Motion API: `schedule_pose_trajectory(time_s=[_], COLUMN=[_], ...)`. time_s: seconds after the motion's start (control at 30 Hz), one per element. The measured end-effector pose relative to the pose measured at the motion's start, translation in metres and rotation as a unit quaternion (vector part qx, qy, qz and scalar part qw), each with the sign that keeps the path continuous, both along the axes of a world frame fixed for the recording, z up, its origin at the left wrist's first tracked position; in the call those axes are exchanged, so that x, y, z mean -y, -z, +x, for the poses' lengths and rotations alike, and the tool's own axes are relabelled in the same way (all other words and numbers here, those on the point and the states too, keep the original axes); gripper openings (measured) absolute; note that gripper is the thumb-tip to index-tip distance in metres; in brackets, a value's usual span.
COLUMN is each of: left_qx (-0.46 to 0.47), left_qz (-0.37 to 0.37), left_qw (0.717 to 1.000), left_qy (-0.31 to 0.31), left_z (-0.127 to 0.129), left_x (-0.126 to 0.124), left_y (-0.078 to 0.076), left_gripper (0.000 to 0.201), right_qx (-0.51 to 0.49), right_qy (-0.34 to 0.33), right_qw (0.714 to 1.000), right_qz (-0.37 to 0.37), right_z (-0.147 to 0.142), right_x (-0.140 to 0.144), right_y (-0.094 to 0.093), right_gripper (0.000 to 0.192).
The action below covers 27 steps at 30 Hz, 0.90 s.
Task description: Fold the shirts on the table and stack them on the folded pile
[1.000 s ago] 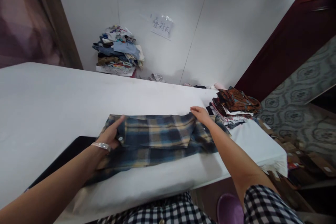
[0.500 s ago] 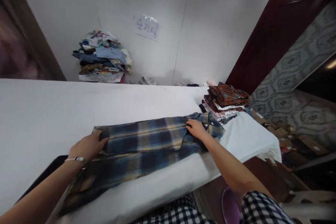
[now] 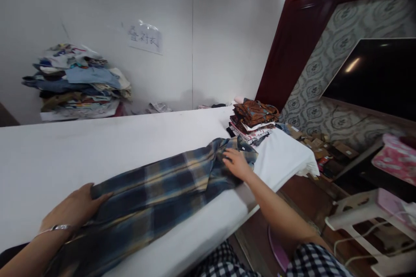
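Observation:
A plaid shirt (image 3: pixel 169 177) in dark blue, brown and tan lies lengthwise on the white-covered table (image 3: pixel 156 134), partly folded, its collar toward the right. At its left end my left hand (image 3: pixel 73 207) grips the folded edge, thumb on top; the other fingertips are partly hidden. My right hand (image 3: pixel 236 163) rests on the shirt just below the collar, fingers spread and apart. Beyond that hand, a stack of folded clothes (image 3: pixel 253 119) stands on the table with a brown patterned garment on top.
A tall heap of clothes (image 3: pixel 81 82) sits behind the table at the left, near a paper sign (image 3: pixel 145 40) on the white wall. Cardboard boxes (image 3: pixel 344 150) lie on the right. A white plastic stool (image 3: pixel 360 212) and a dark screen (image 3: pixel 373 78) are also there.
The view has swung to the right, bringing the stool and more of the screen into sight. My right hand's fingers have loosened and spread over the shirt; my left hand remains at its left end.

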<state>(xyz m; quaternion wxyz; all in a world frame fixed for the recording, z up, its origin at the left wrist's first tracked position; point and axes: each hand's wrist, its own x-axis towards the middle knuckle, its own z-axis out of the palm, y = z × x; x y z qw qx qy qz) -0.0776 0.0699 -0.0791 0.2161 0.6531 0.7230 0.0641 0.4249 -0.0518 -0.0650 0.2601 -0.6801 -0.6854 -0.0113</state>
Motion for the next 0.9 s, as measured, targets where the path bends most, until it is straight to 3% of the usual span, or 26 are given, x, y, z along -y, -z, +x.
schedule_pose_trajectory(time_s=[0.13,0.2,0.37,0.57,0.63,0.73,0.8,0.9], left_qx=[-0.047,-0.059,-0.137,-0.157,-0.139,-0.101,-0.078,-0.026], left_qz=[-0.002,0.001,0.007,-0.01,-0.007,0.001,0.005,0.021], left_qw=[0.999,0.998,0.991,0.987,0.99,0.994,0.996,0.999], left_qy=[0.009,0.016,-0.005,0.011,0.018,0.038,0.047,0.034], left_z=[0.01,0.014,0.009,0.0,0.0,0.002,0.003,0.005], left_x=[0.002,0.004,0.004,0.008,0.012,0.018,0.022,0.029], left_y=[-0.009,-0.022,-0.05,-0.043,-0.043,-0.052,-0.061,-0.073], left_gripper=[0.042,0.037,0.032,0.033,0.039,0.041,0.038,0.034], right_qx=[0.006,-0.017,-0.023,-0.007,0.008,-0.02,-0.052,-0.036], right_qy=[0.232,0.283,0.233,0.219,0.164,-0.028,-0.143,-0.246], right_qw=[0.972,0.955,0.967,0.973,0.986,0.998,0.987,0.968], right_qz=[-0.034,-0.082,-0.097,-0.078,-0.017,0.059,0.056,-0.01], right_z=[0.064,0.084,0.093,0.077,0.056,-0.003,-0.055,-0.127], right_x=[0.007,0.007,-0.002,-0.007,-0.007,-0.007,-0.007,-0.006], right_y=[-0.001,0.005,0.021,0.019,0.012,-0.002,-0.011,-0.012], right_gripper=[0.049,0.055,0.049,0.047,0.044,0.041,0.042,0.047])
